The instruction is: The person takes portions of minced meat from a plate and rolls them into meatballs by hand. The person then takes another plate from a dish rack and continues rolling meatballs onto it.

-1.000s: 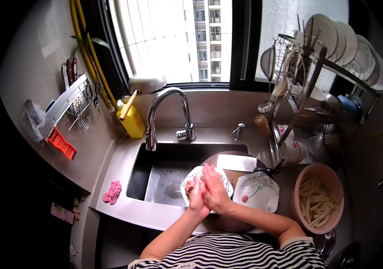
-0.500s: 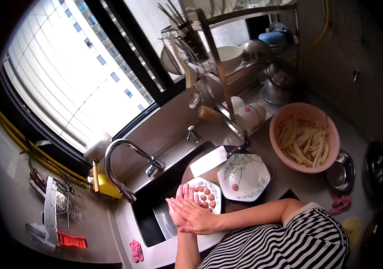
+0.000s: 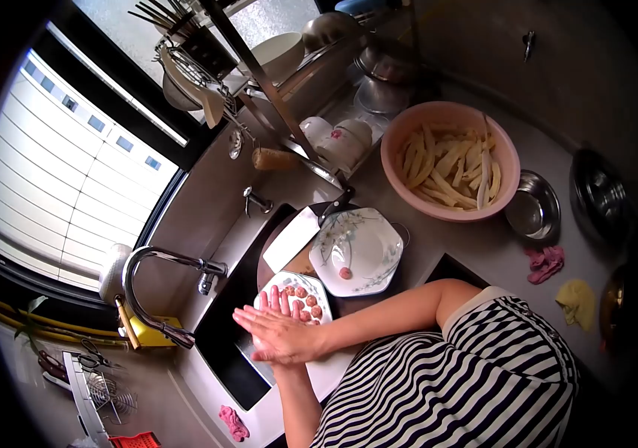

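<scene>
My right hand (image 3: 289,342) lies flat over my left hand (image 3: 276,299), palm against palm, fingers of both stretched out. Whatever may be between the palms is hidden. Just beyond them is a white plate (image 3: 321,288) bearing several small round pink meatballs (image 3: 311,300), partly covered by the hands. Farther back, a floral, angular-edged plate (image 3: 370,243) holds a single meatball (image 3: 345,273). Beside that plate, a cleaver (image 3: 291,240) lies on a round board (image 3: 302,263), its dark handle toward the rack.
The dark sink (image 3: 233,355) lies left of the hands under a curved faucet (image 3: 131,272). A pink basin (image 3: 390,175) of pale strips stands at the back right near a metal bowl (image 3: 534,207). Pink cloth (image 3: 545,263) and yellow cloth (image 3: 577,302) lie right. A dish rack (image 3: 274,89) stands behind.
The view has swung right and down, so everything sits farther left. My right hand has slid forward over the left, covering more of its palm and fingers.
</scene>
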`<state>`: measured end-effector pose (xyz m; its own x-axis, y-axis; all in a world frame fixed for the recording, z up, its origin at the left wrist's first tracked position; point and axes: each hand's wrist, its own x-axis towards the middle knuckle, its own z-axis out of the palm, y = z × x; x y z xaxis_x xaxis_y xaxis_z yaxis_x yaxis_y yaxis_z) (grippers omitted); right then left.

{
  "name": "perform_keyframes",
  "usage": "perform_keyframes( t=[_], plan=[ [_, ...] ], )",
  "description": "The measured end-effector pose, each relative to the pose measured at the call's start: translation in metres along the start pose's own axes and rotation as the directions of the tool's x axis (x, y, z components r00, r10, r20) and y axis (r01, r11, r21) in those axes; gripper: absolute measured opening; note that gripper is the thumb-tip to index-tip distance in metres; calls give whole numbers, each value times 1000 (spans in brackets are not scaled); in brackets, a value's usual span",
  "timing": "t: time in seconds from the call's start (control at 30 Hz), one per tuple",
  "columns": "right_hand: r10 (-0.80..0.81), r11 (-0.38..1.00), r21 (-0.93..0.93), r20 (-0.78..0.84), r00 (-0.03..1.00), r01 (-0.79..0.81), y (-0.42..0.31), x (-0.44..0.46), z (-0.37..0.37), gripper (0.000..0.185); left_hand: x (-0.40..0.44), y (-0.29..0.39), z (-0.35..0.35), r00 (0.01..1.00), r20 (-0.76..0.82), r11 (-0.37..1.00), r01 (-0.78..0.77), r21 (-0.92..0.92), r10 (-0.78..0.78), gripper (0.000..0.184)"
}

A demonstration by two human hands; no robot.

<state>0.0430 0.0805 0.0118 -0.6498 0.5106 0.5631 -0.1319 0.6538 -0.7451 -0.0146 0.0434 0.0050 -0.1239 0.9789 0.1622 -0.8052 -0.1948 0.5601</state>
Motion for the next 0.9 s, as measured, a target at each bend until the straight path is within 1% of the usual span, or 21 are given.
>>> perform_keyframes(
  t=[0.03,0.1,0.17,0.23,0.27,0.33,0.37,0.4,0.5,0.53,0.57,0.6,0.63,0.67,0.7,0.73,0.77,0.8,0.83,0.87,0.9],
  plan=[
    [61,998,14,-5,998,-61,10,9,-2,84,-2,-1,-2,998,64,1000,16,-2,-16,60],
    [133,989,-70,5,991,-132,22,22,-20,82,2,-2,26,976,-176,990,114,-86,-128,61],
    [162,976,-147,19,987,-158,31,19,-27,80,-1,3,27,973,-183,987,125,-97,-141,63],
    [94,979,-187,75,993,-79,29,0,-14,80,-2,16,2,977,-214,1000,16,-15,-19,66],
    [11,980,-197,66,998,2,20,-11,4,80,-3,26,-9,964,-263,997,20,-76,-39,71],
    [-118,981,-148,48,992,124,0,-19,13,81,8,-3,31,897,-380,975,-204,93,224,76],
    [-166,982,-88,33,986,168,-11,-17,10,81,6,16,3,999,-49,1000,18,-2,-18,78],
    [-97,994,-32,102,990,101,-14,-9,6,81,-1,12,-23,998,48,998,41,-50,-39,77],
    [47,999,-25,49,998,-46,19,20,-1,76,2,-4,-4,945,322,977,119,-179,-56,72],
    [79,991,-115,48,996,-73,25,21,-12,75,1,-2,36,972,-193,981,102,-164,-134,68],
    [105,975,-202,52,993,-93,28,21,-19,74,0,4,32,960,-221,948,101,-303,-173,64],
    [127,979,-172,119,985,-106,24,15,-23,75,-3,9,31,964,-227,973,87,-214,-136,64],
    [57,983,-181,161,985,-27,22,5,-18,78,-6,15,29,967,-235,990,68,-123,-95,65],
    [-34,994,-95,156,987,49,11,-5,-8,79,-6,19,12,966,-254,995,23,-93,-46,65],
    [-124,992,0,148,981,126,-1,-14,2,81,-8,17,-1,959,-273,975,18,-223,-80,67],
    [-222,975,-8,74,972,224,-12,-18,6,84,-2,15,-5,952,-287,938,-3,-348,-103,69],
    [-216,976,6,165,962,218,-20,-13,2,85,3,18,-7,949,-296,885,-41,-464,-111,70],
    [-220,962,-133,135,966,237,-17,-8,4,80,2,17,-4,955,-273,937,12,-348,-113,69],
    [-151,987,-40,143,978,158,-14,1,-1,72,-2,10,3,957,-269,974,47,-223,-108,69],
    [-161,987,1,61,985,161,5,7,2,67,-6,3,10,954,-284,993,70,-92,-94,68],
    [-73,997,-32,72,995,75,10,16,-8,63,-9,0,12,943,-319,995,73,-70,-92,66]
  ],
)
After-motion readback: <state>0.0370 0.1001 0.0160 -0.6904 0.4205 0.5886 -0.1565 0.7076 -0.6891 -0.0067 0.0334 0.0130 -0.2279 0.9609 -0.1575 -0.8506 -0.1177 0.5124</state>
